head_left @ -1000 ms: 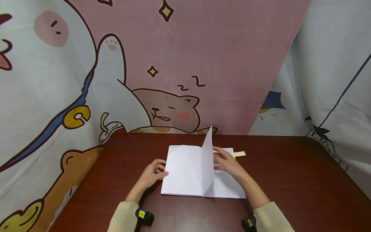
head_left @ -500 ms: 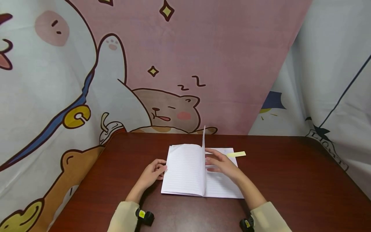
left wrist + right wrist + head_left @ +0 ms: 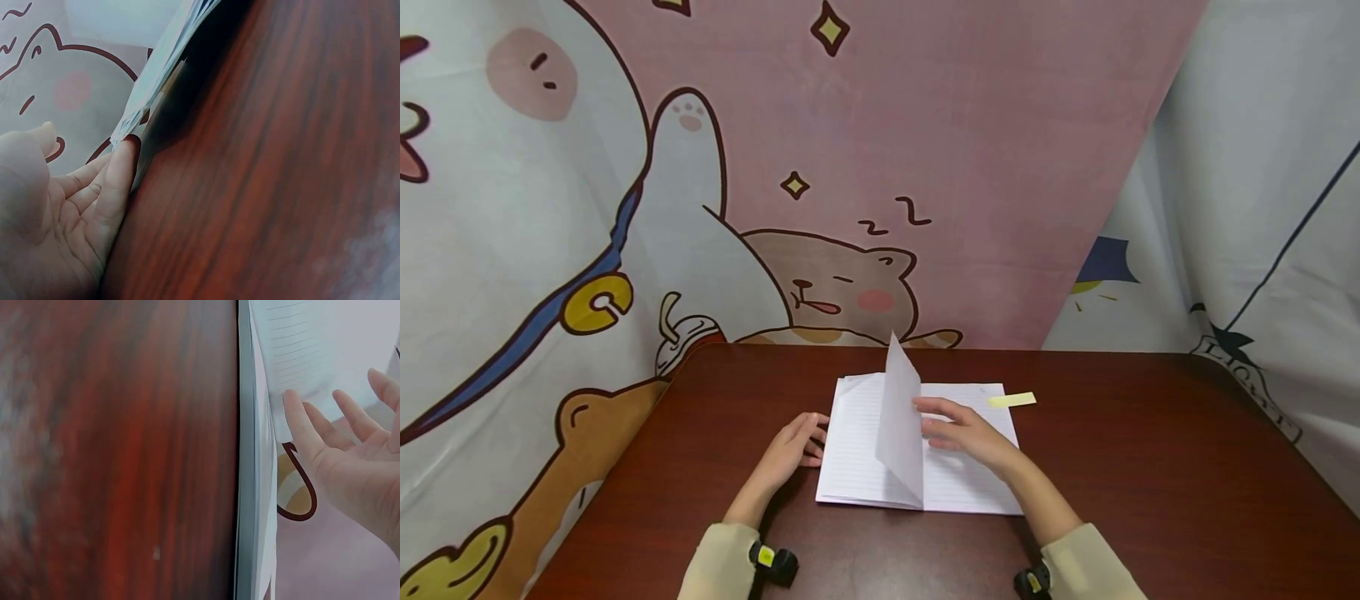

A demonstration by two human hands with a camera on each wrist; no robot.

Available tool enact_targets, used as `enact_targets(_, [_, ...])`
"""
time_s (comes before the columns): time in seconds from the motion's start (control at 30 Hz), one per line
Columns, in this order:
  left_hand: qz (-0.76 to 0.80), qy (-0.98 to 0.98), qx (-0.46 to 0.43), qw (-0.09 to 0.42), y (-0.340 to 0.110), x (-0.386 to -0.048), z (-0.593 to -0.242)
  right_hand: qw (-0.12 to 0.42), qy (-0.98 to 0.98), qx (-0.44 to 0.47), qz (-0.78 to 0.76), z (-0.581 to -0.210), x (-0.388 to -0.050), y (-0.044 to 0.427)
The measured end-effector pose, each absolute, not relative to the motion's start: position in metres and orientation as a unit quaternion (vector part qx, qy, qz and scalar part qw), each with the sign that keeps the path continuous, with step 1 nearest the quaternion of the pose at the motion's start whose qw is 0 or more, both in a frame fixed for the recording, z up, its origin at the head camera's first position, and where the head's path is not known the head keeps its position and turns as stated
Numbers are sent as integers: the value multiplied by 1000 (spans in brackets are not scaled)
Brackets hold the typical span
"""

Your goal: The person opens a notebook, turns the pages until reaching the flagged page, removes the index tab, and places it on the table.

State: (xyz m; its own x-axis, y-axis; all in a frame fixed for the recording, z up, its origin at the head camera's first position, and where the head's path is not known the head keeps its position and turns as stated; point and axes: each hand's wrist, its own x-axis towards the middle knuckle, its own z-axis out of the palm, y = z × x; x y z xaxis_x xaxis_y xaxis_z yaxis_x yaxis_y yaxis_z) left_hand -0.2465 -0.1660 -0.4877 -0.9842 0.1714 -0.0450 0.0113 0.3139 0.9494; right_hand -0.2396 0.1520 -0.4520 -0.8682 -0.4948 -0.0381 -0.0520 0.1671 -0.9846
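An open notebook with lined white pages lies on the table. One page stands up from the middle and leans to the left. My right hand is over the right-hand page, its fingers extended against or very near the raised page; contact is hard to tell. In the right wrist view the fingers of the right hand are spread, with nothing pinched. My left hand rests at the notebook's left edge. The left wrist view shows the left hand's fingers nearly straight, touching the page edges, thumb apart.
A pale yellow strip sticks out from the notebook's upper right edge. The brown wooden table extends on both sides. Behind it hangs a cloth with cartoon animals. Each wrist carries a black camera.
The raised page has swung from leaning right, through upright, to leaning left. My right hand has followed it leftward. The left thumb has lifted off the notebook's left edge.
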Motion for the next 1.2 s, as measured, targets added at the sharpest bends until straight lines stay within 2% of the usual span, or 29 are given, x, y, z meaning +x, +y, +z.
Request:
enact_targets(0.83, [553,826,78,73,-169,-246,-489,237,752,-202,-581,-452,-238,142])
enact_targets(1.2, [551,825,101,78,-171,-247,-492,243,756,-207,-571,-452,-237,143])
